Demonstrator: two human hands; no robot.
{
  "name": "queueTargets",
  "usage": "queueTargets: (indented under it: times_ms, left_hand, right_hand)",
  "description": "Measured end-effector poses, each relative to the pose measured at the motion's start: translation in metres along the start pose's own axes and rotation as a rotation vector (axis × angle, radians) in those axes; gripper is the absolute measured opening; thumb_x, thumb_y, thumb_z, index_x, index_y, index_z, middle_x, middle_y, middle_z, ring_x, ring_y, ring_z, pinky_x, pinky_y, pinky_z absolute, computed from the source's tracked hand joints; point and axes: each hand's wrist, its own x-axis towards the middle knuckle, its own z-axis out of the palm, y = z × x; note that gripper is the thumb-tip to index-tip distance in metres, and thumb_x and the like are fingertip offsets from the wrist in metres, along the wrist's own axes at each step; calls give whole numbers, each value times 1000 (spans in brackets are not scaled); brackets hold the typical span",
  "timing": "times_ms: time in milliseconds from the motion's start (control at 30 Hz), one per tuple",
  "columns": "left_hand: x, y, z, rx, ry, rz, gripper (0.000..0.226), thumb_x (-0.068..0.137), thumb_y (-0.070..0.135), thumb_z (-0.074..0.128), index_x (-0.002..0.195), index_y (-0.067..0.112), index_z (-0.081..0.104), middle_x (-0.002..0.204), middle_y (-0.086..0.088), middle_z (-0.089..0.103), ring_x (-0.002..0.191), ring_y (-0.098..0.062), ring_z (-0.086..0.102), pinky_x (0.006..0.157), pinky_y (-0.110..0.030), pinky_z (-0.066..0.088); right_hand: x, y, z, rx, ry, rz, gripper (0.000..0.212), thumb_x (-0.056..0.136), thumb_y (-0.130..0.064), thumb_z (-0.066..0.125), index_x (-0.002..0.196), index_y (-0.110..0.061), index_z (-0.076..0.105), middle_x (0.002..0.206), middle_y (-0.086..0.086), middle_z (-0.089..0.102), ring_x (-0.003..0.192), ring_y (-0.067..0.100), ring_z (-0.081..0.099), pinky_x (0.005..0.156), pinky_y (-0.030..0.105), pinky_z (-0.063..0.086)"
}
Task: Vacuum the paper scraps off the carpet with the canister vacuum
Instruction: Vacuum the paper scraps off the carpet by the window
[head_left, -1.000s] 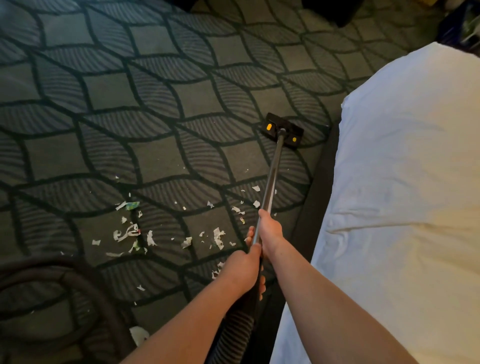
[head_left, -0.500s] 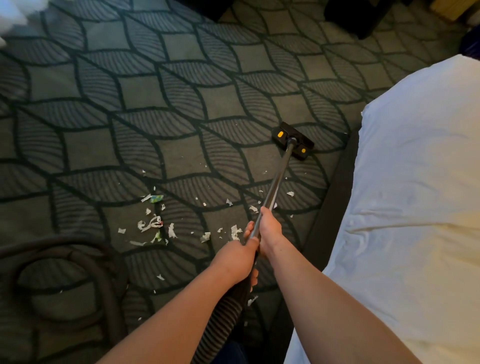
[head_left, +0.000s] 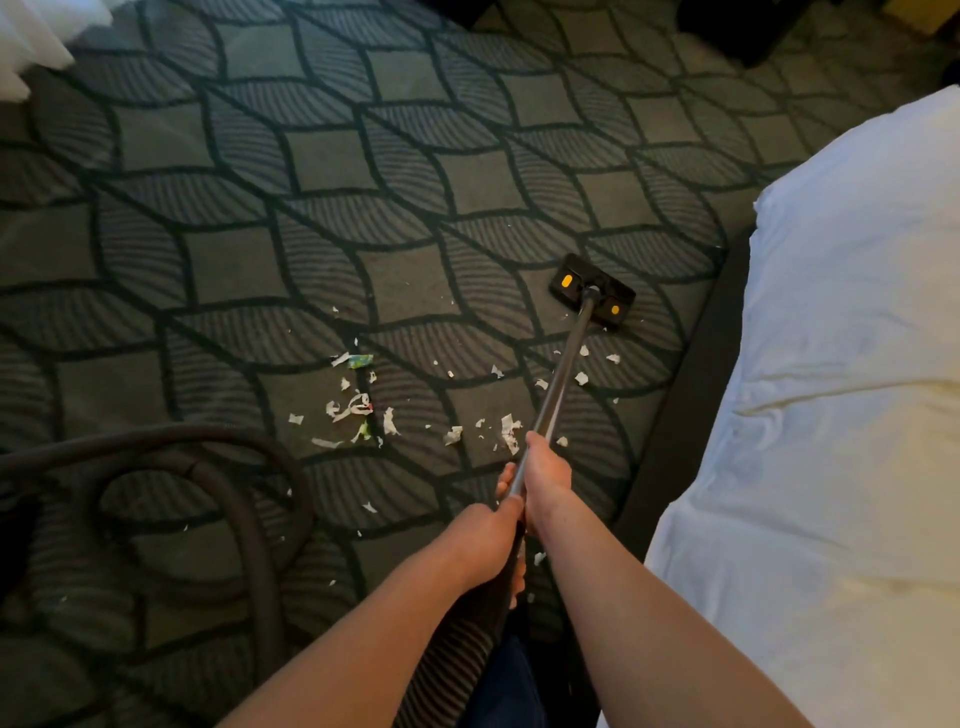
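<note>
Both hands grip the metal vacuum wand. My right hand holds it higher up the tube, and my left hand sits just behind, near the ribbed hose end. The black floor head with two yellow buttons rests flat on the patterned carpet, close to the bed. White paper scraps lie scattered on the carpet to the left of the wand, and a few more scraps lie just behind the head.
A bed with a white sheet fills the right side, its dark base running along the carpet. The dark vacuum hose loops on the floor at the lower left. White fabric shows at the top left corner.
The view has shifted, so the scraps and head sit further right in frame. The floor head stays beyond the scraps near the bed. Both hands keep their grip.
</note>
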Motion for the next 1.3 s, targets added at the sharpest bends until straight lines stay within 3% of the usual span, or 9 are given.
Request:
queueTargets:
  times_ms: [133, 300, 567, 767, 967, 1067, 1233, 1300]
  left_hand:
    - [-22, -27, 3, -43, -42, -8, 52, 101, 49, 33, 94, 4, 59, 68, -8, 61, 50, -17, 59, 46, -26, 50]
    - [-54, -42, 11, -98, -72, -39, 49, 102, 44, 33, 109, 1, 56, 62, -10, 59, 45, -18, 57, 43, -25, 50]
    - [-88, -66, 23, -133, -96, -85, 45, 102, 45, 32, 98, 5, 54, 64, -9, 54, 49, -19, 54, 42, -24, 48]
    - [-118, -84, 24, -123, -107, -98, 48, 103, 46, 28, 101, 4, 51, 67, -8, 53, 51, -17, 52, 39, -20, 47]
    - [-138, -97, 24, -121, -114, -107, 48, 103, 44, 30, 88, 5, 52, 62, -8, 52, 45, -17, 52, 38, -20, 47]
    - [-144, -110, 28, -86, -108, -133, 51, 102, 47, 29, 88, 5, 54, 60, -7, 54, 43, -17, 53, 41, -22, 47]
    - [-148, -109, 42, -93, -55, -157, 65, 97, 63, 24, 84, 7, 53, 57, -6, 51, 33, -15, 51, 36, -19, 44]
    - [-145, -107, 46, -86, -43, -176, 68, 95, 67, 23, 85, 7, 54, 58, -6, 53, 37, -16, 53, 39, -22, 46]
  right_hand:
    - [-19, 27, -9, 0, -5, 6, 31, 99, -37, 53, 113, -10, 55, 75, 4, 54, 54, 11, 50, 42, 21, 45]
    - [-40, 49, -21, 1, -25, -2, 33, 99, -34, 53, 120, -8, 55, 77, 5, 54, 56, 11, 51, 43, 22, 45]
    - [-63, 73, -35, -36, -12, 14, 28, 99, -32, 54, 119, -12, 51, 87, 8, 54, 64, 13, 51, 47, 24, 45]
    - [-84, 98, -45, -19, -60, 41, 33, 98, -33, 57, 123, -13, 50, 94, 9, 54, 68, 14, 54, 52, 24, 48]
    - [-104, 113, -48, -49, -62, 63, 37, 96, -36, 58, 124, -13, 52, 95, 9, 59, 70, 16, 58, 57, 27, 50]
    - [-112, 125, -50, -57, -62, 65, 36, 98, -35, 55, 125, -11, 52, 89, 8, 57, 65, 14, 56, 58, 26, 51]
    - [-117, 127, -64, -57, -106, 99, 45, 98, -38, 56, 132, -11, 50, 96, 9, 59, 75, 17, 60, 81, 33, 57]
    - [-118, 125, -71, -16, -157, 132, 47, 97, -38, 57, 135, -12, 49, 99, 10, 60, 80, 18, 61, 74, 33, 56]
